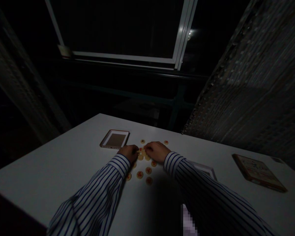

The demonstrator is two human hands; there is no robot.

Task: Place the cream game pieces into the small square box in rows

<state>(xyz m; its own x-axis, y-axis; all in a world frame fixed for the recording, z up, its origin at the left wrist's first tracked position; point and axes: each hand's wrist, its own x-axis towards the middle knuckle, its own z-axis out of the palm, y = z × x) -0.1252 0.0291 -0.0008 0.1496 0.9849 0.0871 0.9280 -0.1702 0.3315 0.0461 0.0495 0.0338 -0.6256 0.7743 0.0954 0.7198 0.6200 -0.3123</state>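
Note:
Round wooden Chinese chess pieces (pixel 148 170) with red or black characters lie on the white table (pixel 71 157). My left hand (pixel 129 152) has its fingers curled together at the left edge of a small cluster, pinching a piece there. From the other side my right hand (pixel 157 151) bends its thumb and fingers in on a piece at the top of the cluster. Two plain-faced pieces (pixel 140 157) sit just below the fingertips. Both fingertips nearly meet, and dim light blurs the small pieces between them.
An open tray-like box part (pixel 102 143) lies at the back left. Beside my right sleeve is a pale frame-like tray (pixel 212 173), partly covered. A flat printed box (pixel 259 170) rests at the right. Beyond the table are a white-framed window (pixel 125 57) and a curtain (pixel 250 98).

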